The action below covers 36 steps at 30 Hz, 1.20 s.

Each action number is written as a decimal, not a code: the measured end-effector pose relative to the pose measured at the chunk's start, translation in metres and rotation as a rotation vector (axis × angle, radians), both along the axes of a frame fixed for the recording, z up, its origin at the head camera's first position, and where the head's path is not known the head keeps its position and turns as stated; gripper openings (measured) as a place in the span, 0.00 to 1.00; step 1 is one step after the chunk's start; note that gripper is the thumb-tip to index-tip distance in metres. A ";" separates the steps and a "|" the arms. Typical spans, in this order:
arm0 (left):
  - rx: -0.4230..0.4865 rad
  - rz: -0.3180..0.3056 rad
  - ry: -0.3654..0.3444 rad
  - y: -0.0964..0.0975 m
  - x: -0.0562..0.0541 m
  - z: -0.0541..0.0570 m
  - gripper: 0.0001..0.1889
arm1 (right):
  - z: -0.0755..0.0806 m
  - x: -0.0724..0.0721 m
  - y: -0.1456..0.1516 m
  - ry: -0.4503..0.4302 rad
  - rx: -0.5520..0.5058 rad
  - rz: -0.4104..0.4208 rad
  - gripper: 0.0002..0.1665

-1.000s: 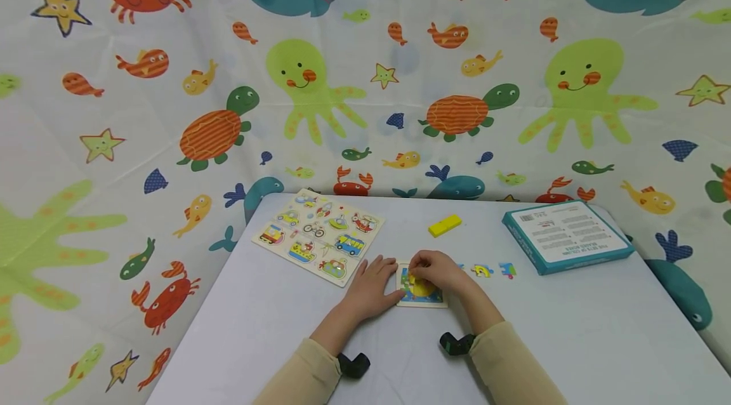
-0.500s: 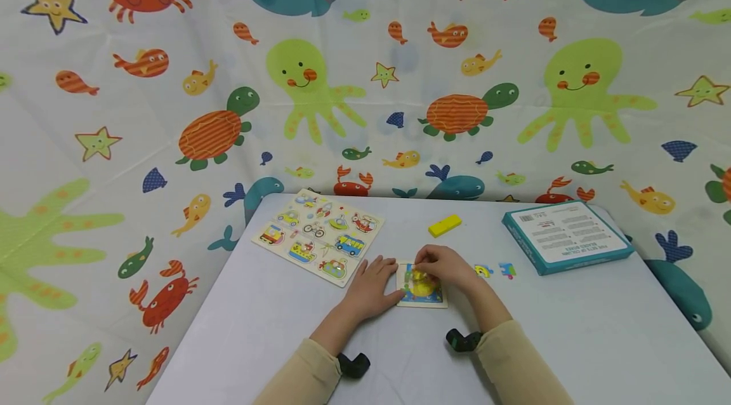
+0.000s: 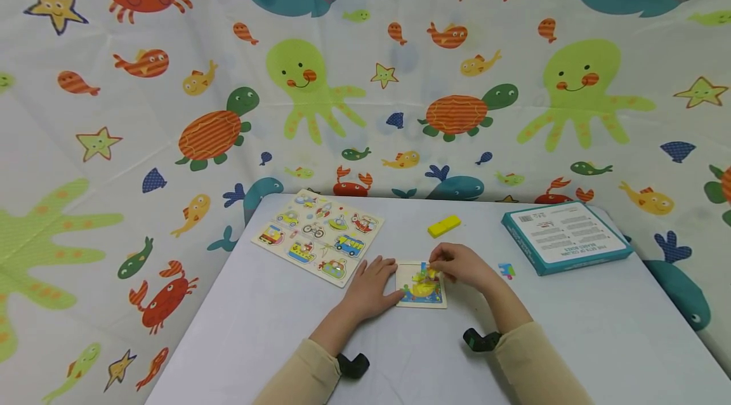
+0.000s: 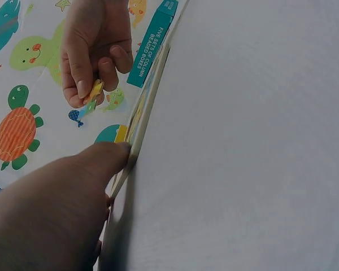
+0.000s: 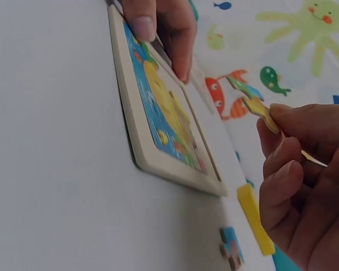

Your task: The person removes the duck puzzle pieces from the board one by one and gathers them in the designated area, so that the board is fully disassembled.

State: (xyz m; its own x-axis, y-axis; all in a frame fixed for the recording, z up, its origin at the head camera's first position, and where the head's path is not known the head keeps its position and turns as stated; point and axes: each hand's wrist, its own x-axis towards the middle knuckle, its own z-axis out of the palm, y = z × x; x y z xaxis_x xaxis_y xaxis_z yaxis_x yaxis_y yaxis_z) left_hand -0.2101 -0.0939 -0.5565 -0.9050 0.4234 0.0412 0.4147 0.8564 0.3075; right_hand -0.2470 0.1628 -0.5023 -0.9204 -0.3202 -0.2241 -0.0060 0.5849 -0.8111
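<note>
Your left hand (image 3: 374, 289) lies at the left side of the puzzle tray (image 5: 169, 165), fingers extended away from you and somewhat apart, thumb touching the rim near its near-left corner. Your right hand (image 3: 457, 265) hangs over the tray's far-right corner, wrist angled inward, thumb and forefinger pinching a yellow, green and blue puzzle piece (image 5: 260, 110); the other fingers curl toward the palm. In both wrist views this piece is tilted and clear of the tray, which lies flat on the table, its yellow-and-blue picture partly filled.

Against the frame half a second back: your right hand is farther right, uncovering more of the tray's upper part; your left hand looks unchanged. The yellow loose piece formerly beside your right wrist is out of sight in the head view, your hand and wrist now covering that spot. The blue loose piece (image 3: 506, 270) remains to the right.
</note>
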 end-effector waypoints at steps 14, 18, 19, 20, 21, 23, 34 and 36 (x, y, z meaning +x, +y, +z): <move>0.008 -0.002 0.010 0.000 0.001 0.000 0.36 | 0.000 0.011 0.042 -0.012 0.026 -0.008 0.08; 0.007 -0.001 0.005 0.000 0.001 0.000 0.36 | -0.003 0.013 0.052 -0.026 0.038 -0.017 0.08; 0.006 -0.001 0.005 0.000 0.001 0.000 0.36 | -0.003 0.013 0.054 -0.029 0.040 -0.019 0.08; 0.006 0.000 0.005 0.000 0.001 0.000 0.36 | -0.004 0.014 0.056 -0.029 0.041 -0.017 0.08; 0.006 0.000 0.004 0.000 0.001 0.000 0.36 | -0.004 0.014 0.057 -0.031 0.043 -0.019 0.08; 0.007 0.002 0.005 0.000 0.001 0.000 0.36 | -0.006 0.015 0.059 -0.032 0.046 -0.023 0.08; -0.004 0.002 -0.012 0.000 0.002 0.003 0.36 | -0.015 0.013 0.067 -0.063 0.075 -0.057 0.13; -0.006 0.002 -0.012 0.000 0.002 0.002 0.36 | -0.018 0.013 0.068 -0.074 0.082 -0.062 0.13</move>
